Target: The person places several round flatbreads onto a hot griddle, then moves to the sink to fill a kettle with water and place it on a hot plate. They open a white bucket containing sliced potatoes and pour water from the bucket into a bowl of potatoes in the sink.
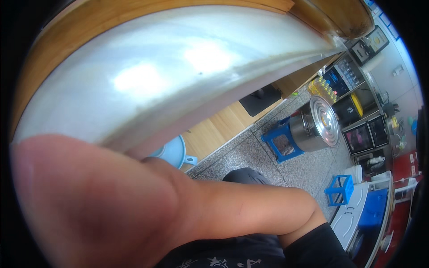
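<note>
My right hand (90, 197) fills the lower left, very near the camera and blurred. Its fingers cannot be made out, nor whether it holds anything. The bare right forearm runs from it to a bent elbow at the right, below which a black sleeve (311, 248) begins. Above the hand spreads a glossy white surface (161, 50) with bright light reflections, apparently a counter top, edged by a brown wooden strip (167, 13). Partly hidden behind the wrist is a light-blue round plastic item (179, 152) with a short handle. My left hand is out of view.
A lidded steel stockpot (308, 130) rests on a blue plastic stool (285, 140) on the speckled tile floor. A black mouse pad (259, 100) lies on a light-wood surface (221, 124). Another blue stool (340, 190) and a black bin (348, 109) stand farther right.
</note>
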